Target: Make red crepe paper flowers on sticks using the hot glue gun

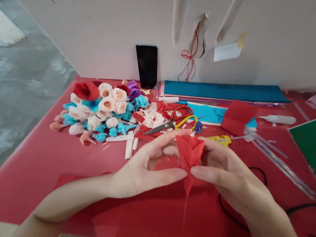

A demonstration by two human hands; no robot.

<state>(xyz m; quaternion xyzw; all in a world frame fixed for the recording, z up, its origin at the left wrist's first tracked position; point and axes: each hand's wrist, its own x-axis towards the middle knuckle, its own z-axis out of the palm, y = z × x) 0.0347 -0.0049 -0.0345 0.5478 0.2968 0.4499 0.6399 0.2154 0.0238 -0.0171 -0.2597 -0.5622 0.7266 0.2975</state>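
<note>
Between my two hands is a red crepe paper flower [189, 152], held upright above the red table. My left hand [150, 162] pinches its lower part from the left, with the thumb at the base and the fingers behind the petals. From the right, my right hand [224, 172] grips the same flower, its thumb tip close to the left one. The flower narrows to a point below the thumbs, and a thin line, perhaps a stem, runs down under it. Just beyond my hands lie scissors [172, 124] with red and yellow handles, and a yellow glue gun [220, 140], partly hidden.
A pile of white, blue and red paper flowers [107, 106] lies on the left of the table [117, 217]. A phone [146, 66] leans on the wall. Folded paper [223, 90], a glue bottle [279, 119], glue sticks [283, 164] and a black cable [229, 215] are on the right.
</note>
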